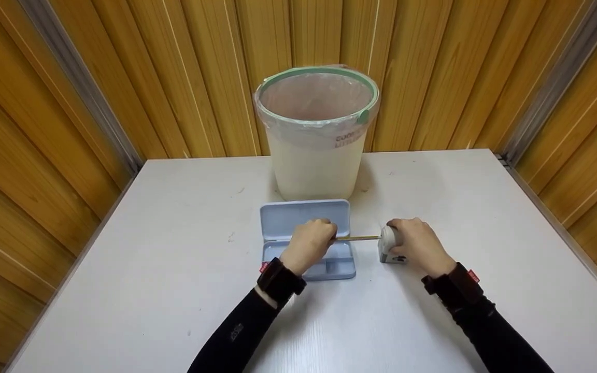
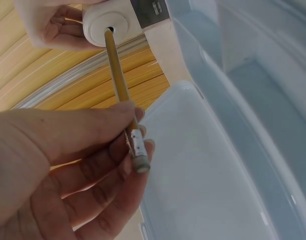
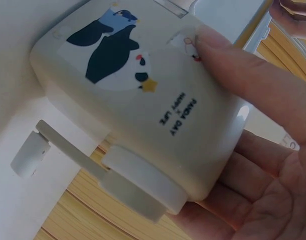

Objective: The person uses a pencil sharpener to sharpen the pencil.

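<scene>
My left hand point(image 1: 311, 243) pinches the eraser end of a yellow pencil point(image 1: 358, 238) over an open light-blue pencil case point(image 1: 285, 220). In the left wrist view the pencil point(image 2: 117, 75) runs up into the round hole of a white sharpener point(image 2: 117, 22), and my fingertips point(image 2: 125, 150) curl round its metal ferrule. My right hand point(image 1: 420, 243) grips that sharpener point(image 1: 389, 246) on the table. The right wrist view shows the sharpener point(image 3: 142, 90) with a penguin picture, my thumb point(image 3: 233, 65) on its side and its crank handle point(image 3: 67, 150) sticking out.
A cream waste bin point(image 1: 316, 134) with a green ring and a pink liner stands behind the pencil case. Everything sits on a white table point(image 1: 148, 269) boxed in by wooden panel walls point(image 1: 44, 103) on three sides.
</scene>
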### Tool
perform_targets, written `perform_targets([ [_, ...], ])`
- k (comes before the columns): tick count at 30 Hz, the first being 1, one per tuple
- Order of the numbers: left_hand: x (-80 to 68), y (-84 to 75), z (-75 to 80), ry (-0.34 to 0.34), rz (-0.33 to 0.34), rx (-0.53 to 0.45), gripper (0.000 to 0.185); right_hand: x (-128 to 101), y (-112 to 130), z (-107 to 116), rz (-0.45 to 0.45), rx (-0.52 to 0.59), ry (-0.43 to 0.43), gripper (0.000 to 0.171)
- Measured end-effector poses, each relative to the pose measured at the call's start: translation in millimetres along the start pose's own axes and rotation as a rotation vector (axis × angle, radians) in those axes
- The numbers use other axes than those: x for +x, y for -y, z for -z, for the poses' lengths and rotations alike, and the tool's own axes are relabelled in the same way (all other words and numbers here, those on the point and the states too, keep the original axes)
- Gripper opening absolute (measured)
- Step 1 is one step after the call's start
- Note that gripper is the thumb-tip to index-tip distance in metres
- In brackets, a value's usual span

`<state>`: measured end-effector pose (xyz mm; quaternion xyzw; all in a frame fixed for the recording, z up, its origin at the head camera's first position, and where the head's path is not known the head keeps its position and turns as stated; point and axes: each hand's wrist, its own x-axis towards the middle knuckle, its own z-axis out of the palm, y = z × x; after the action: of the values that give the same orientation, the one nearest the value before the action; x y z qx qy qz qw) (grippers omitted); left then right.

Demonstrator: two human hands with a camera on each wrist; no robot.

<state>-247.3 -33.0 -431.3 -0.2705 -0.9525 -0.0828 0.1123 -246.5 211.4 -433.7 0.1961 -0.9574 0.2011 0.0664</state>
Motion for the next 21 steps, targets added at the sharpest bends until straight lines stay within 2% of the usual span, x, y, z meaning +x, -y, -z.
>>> perform_targets([
  [5,4.6,-6.2,-2.9,-0.001,-0.011,0.044,0.005,0,0,0,0.01,-0.007,-0.01,0.049],
  [16,12.2,-9.5,-8.7,-0.055,-0.015,0.106,0.004,-1,0,0,0.013,-0.006,-0.005,0.049],
  [21,16.4,-12.1,-10.5,-0.037,0.002,0.145,0.004,-1,0,0,-0.003,-0.005,0.005,0.049],
])
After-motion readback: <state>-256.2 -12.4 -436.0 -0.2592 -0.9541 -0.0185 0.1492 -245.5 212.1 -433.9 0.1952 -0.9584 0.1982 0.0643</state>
